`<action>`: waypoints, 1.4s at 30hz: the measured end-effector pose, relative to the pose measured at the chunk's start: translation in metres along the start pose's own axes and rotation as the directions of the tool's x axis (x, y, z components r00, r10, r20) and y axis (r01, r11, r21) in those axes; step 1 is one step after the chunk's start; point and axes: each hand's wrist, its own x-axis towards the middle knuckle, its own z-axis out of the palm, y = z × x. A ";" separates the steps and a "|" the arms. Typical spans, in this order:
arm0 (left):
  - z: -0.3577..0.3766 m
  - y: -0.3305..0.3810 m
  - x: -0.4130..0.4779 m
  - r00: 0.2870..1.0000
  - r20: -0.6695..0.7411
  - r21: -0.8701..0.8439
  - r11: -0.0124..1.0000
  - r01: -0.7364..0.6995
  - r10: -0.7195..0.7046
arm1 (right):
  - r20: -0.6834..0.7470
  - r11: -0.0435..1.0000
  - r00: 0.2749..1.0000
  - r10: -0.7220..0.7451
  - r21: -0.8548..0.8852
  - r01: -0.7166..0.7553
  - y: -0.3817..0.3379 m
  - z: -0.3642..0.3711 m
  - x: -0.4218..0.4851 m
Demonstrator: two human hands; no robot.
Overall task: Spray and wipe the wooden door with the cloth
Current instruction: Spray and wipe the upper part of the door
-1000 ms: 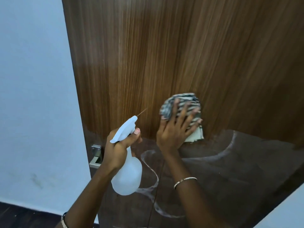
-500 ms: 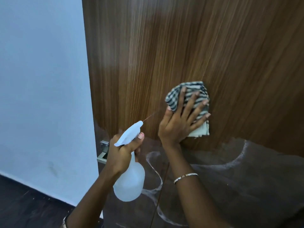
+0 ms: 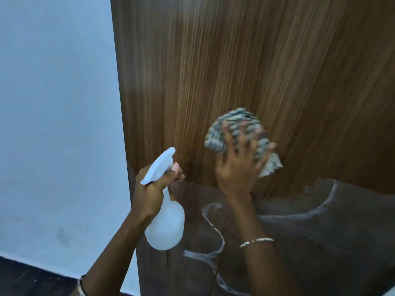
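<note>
1. While the left hand (image 3: 154, 189) holds the white spray bottle (image 3: 165, 227) by its neck, with its fingers (image 3: 171, 174) curled around it and one finger lying over the trigger, the thin line that stood at the nozzle half a second ago is no more visible. I judge that the spraying pauses.
2. The right hand (image 3: 235, 171) now shows blurred, which it does not in the earlier views, so the wiping stroke is in motion. Its fingers (image 3: 226, 137) are spread and flat, and they press the striped cloth (image 3: 237, 120) against the wooden door (image 3: 213, 71).
3. The cloth lies at about 1 o'clock from the bottle, touching the door. It keeps nearly the same place as one second ago, only a little closer to the left edge of the door.
4. The door handle, seen earlier at 9 o'clock of the left hand, is now hidden behind that hand.
5. At 6 o'clock of the right hand, the darker lower zone with whitish curved streaks (image 3: 215, 231) looks unchanged. This part probably waits for the cloth, so I judge the task to be in the middle.
6. The pale wall (image 3: 53, 103) at 9 o'clock and the dark floor (image 3: 21, 274) at 7 o'clock take no part.
</note>
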 end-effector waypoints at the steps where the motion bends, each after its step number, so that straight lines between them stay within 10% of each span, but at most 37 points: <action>1: -0.005 -0.003 0.004 1.000 0.010 0.004 1.000 0.002 -0.002 | -0.030 0.991 0.991 0.133 -0.016 -0.133 0.014 -0.006 -0.001; 8: -0.032 -0.005 0.021 0.996 0.086 -0.023 1.000 0.004 -0.002 | -0.174 0.809 0.790 0.587 0.088 -0.581 -0.050 0.007 0.012; 12: -0.048 -0.006 0.035 0.986 0.165 0.004 1.000 -0.006 0.005 | -0.042 0.980 0.981 0.189 -0.059 -0.191 -0.137 0.035 -0.003; 17: -0.054 -0.011 0.039 0.983 0.181 -0.002 1.000 -0.025 0.025 | 0.024 0.997 0.998 -0.053 -0.048 0.054 -0.096 0.030 -0.007; 23: -0.044 -0.020 0.032 0.985 0.162 0.003 0.999 0.053 -0.052 | -0.145 0.906 0.898 0.416 -0.022 -0.423 0.035 -0.009 -0.012; 28: -0.022 -0.016 0.019 0.977 0.209 0.009 0.999 0.045 -0.046 | -0.208 0.750 0.723 0.659 0.109 -0.652 -0.001 -0.005 0.006; 33: 0.007 -0.014 0.011 0.975 0.220 -0.004 1.000 0.024 -0.022 | 0.001 0.967 0.968 0.252 -0.024 -0.252 -0.066 0.013 -0.015; 36: 0.027 -0.011 0.007 0.971 0.239 -0.010 1.000 0.027 -0.024 | 0.054 0.999 0.998 0.043 -0.021 -0.042 -0.021 0.006 -0.023; 42: 0.064 -0.022 -0.006 0.967 0.256 0.009 1.000 0.013 -0.015 | -0.105 0.926 0.924 0.367 -0.056 -0.374 0.151 -0.046 -0.029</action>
